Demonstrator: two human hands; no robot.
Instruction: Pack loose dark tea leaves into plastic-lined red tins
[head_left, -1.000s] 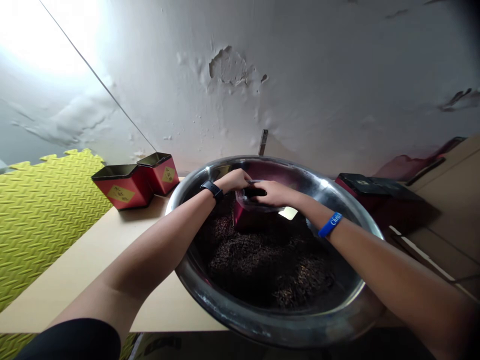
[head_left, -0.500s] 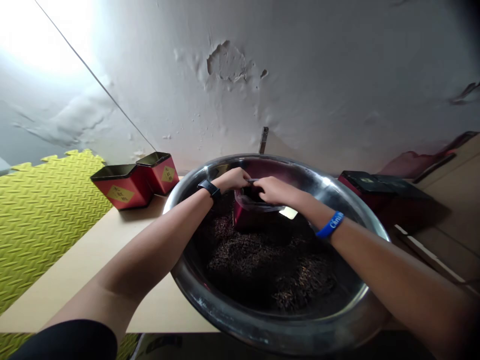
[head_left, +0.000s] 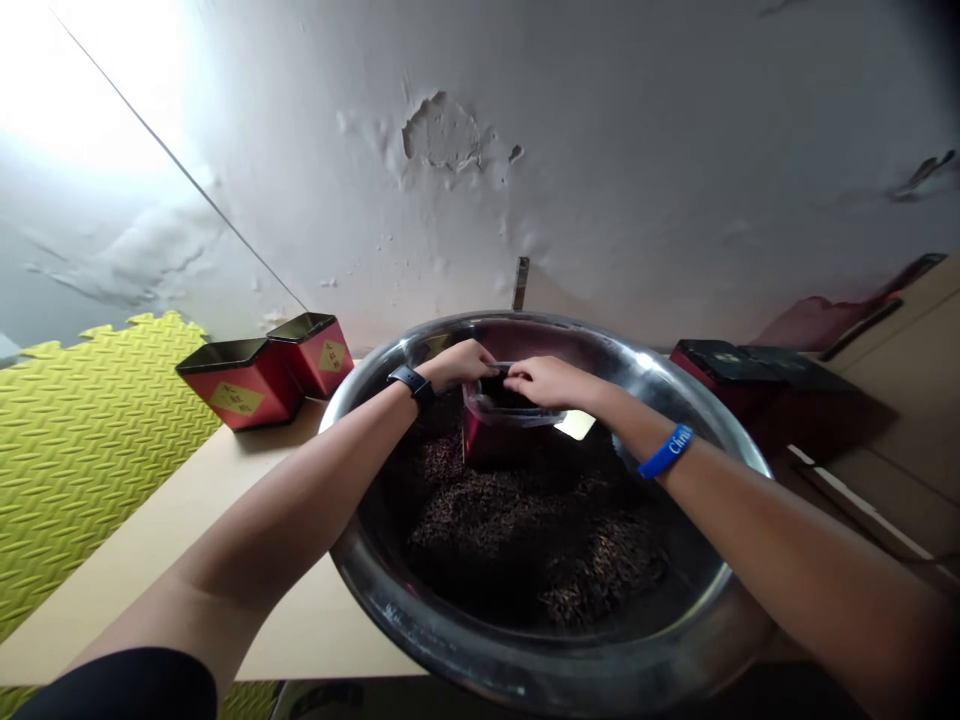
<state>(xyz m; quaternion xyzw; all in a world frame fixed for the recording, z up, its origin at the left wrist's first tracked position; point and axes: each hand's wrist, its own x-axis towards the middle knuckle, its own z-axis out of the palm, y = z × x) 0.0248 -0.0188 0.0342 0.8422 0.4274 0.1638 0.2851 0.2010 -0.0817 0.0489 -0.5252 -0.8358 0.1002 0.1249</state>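
Observation:
A red box [head_left: 487, 445] stands in a wide metal basin [head_left: 442, 645], among dark loose dried leaves [head_left: 480, 515] that look like tea. Clear plastic bag film [head_left: 517, 415] lines the box and folds over its rim. My left hand [head_left: 466, 362], below a black wristband, pinches the film at the far left of the opening. My right hand [head_left: 551, 382], with a blue band on the wrist, has its fingers closed on the film at the far right edge. Dark contents show between the hands; the fingertips are partly hidden.
Two open red boxes with yellow labels [head_left: 238, 398] [head_left: 331, 354] stand left on the pale table [head_left: 165, 560]. Dark-lidded red boxes [head_left: 724, 362] and a cardboard box [head_left: 907, 400] are at right. A peeling wall [head_left: 615, 180] rises behind; yellow mats [head_left: 90, 430] lie left.
The camera view has shifted slightly. My hands have moved a little apart along the bag's edge, and the opening between them looks wider.

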